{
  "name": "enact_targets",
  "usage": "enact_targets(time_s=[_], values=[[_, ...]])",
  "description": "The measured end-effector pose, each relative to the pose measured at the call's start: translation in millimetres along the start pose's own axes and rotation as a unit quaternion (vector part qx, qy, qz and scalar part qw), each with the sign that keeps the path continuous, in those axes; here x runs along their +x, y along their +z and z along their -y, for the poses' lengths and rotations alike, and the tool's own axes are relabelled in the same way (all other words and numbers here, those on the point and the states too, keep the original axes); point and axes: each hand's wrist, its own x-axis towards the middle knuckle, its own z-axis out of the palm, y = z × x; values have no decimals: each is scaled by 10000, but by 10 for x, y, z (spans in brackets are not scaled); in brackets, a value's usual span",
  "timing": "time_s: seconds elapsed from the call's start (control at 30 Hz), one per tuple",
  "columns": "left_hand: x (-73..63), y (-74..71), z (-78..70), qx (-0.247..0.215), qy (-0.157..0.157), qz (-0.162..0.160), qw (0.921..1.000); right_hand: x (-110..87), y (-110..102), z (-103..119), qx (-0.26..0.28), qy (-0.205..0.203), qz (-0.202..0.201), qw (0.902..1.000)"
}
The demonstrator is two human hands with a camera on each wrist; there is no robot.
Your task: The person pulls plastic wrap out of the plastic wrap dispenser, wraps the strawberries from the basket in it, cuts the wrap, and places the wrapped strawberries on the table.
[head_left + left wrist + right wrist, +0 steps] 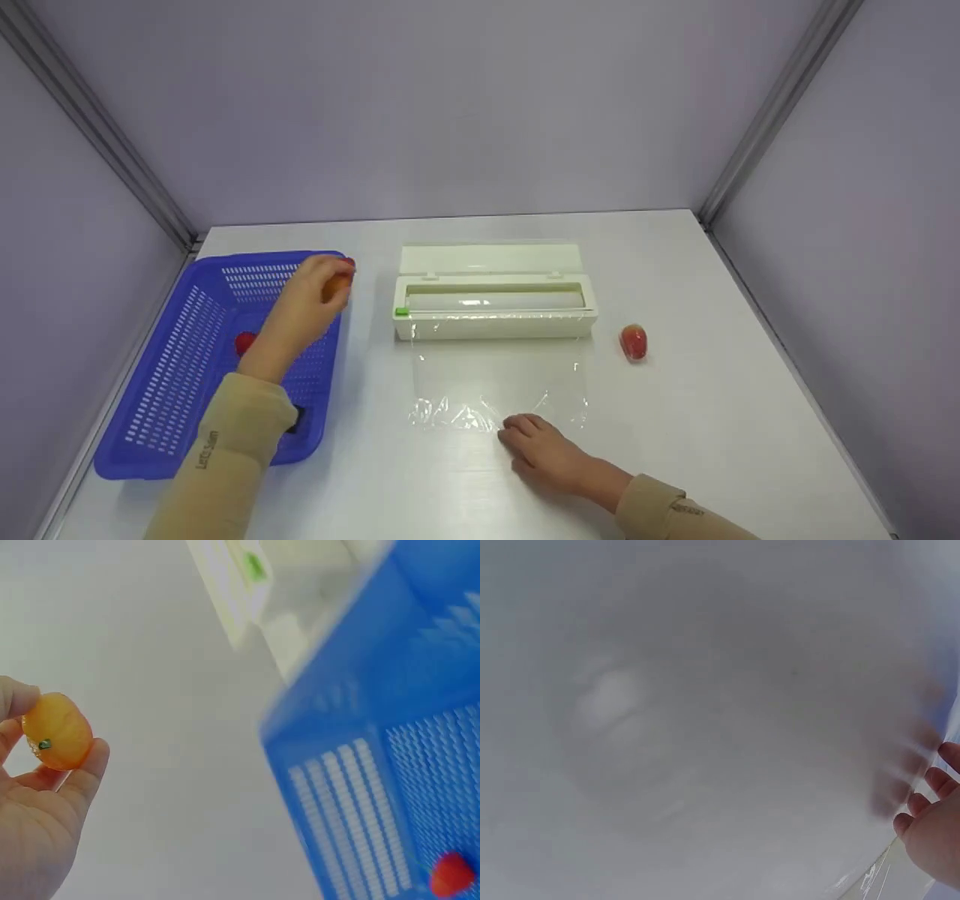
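Note:
My left hand (307,300) pinches a small yellow-orange and red fruit (58,731) between thumb and fingers, over the right rim of the blue basket (334,397). A green spot shows on the fruit's skin. My right hand (544,454) lies low over the table with relaxed fingers (922,804) right at the front edge of the clear plastic wrap (495,375). That wrap stretches flat across the table from the white wrap dispenser (495,327), whose lid stands raised at the back.
A red fruit (245,343) and a dark object (298,420) partly hidden by the sleeve lie in the basket. A red-and-yellow fruit (634,343), shiny as if in film, sits right of the dispenser. A green slider (402,311) is at the dispenser's left end. Walls enclose the white table.

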Motion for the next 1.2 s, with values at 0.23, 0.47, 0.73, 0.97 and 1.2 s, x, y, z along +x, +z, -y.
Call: enact_targets(time_s=[0.23,0.47,0.73,0.97,1.2], values=[[-86,407,-536,53,1857,-317,9821,-28,21,42,70,316,121,9994],[-119,932,-690,478,2719,73,9611,-29,29,45,158,369,48,9992],[-231,1551,-618,162,2249,1248,9662,-57,36,75,96,631,574,9963],[-300,2119,-486,77,1803,1778,9674,-129,33,74,-171,294,295,9990],[-360,2418,-377,514,1838,1909,9629,-195,36,45,-174,25,62,9998]])
